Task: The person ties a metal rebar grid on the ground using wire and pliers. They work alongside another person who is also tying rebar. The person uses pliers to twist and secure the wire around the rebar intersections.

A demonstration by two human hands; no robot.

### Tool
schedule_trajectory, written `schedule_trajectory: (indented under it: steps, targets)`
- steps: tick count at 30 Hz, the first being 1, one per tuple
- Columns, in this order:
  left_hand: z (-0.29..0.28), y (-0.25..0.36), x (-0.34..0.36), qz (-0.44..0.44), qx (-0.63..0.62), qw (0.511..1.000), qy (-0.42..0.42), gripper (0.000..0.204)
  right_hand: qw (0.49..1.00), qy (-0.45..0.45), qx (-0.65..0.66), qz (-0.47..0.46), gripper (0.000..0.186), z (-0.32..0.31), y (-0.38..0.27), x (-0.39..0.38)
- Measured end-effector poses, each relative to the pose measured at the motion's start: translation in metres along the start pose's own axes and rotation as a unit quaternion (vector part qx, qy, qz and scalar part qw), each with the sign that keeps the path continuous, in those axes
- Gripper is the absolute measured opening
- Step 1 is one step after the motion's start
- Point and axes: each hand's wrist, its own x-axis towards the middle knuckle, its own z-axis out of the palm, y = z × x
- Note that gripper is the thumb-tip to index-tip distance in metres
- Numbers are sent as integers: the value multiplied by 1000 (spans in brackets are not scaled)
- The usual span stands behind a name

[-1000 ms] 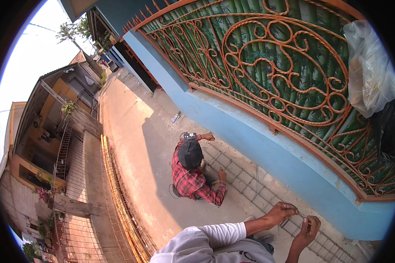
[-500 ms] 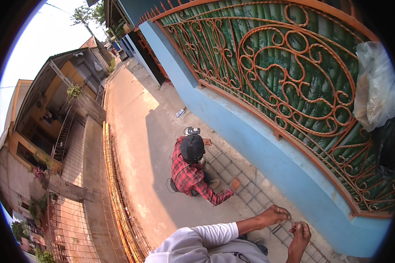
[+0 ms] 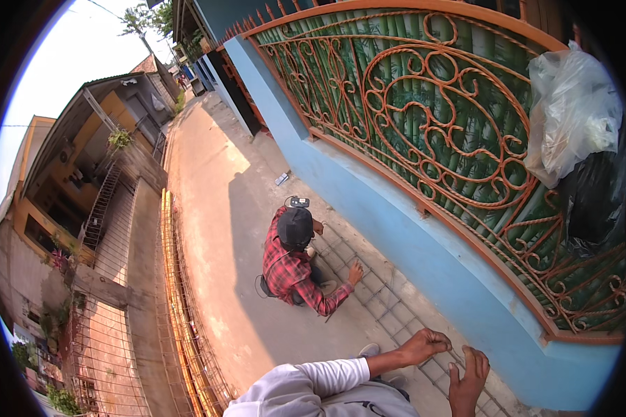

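A ladder-like frame of thin steel bars (image 3: pixel 389 316) lies on the ground along the foot of the blue wall. Above its near part, my left hand (image 3: pixel 426 346) reaches out from a white sleeve with its fingers pinched together. Whatever they may hold is too small to make out. My right hand (image 3: pixel 469 381) is raised close beside it, fingers up and thumb apart, with nothing visible in it. A gap separates the two hands.
A person in a red plaid shirt (image 3: pixel 285 267) and dark cap squats ahead, one hand at the bar frame. Right stands a blue wall (image 3: pixel 389 215) with an orange iron fence (image 3: pixel 424 104), where plastic bags (image 3: pixel 574 111) hang. Yellowish poles (image 3: pixel 177 292) and mesh line the left.
My hands have moved apart and the right one has opened its fingers. The squatting person's near hand has lifted slightly. The whole view has shifted a little.
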Motion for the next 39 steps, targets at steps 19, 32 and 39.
schedule_trajectory:
  steps: [19, 32, 39]
  targets:
    - [90, -15, -17, 75, 327, 922, -195, 14, 874, -432, 210, 68, 29, -71, 105, -57]
    - [107, -45, 1, 335, 490, 788, 160, 31, 937, -298, 68, 169, 32, -55, 107, -86]
    - [73, -62, 16, -156, -203, 949, 184, 59, 874, -328, 256, 251, 15, -61, 85, -76]
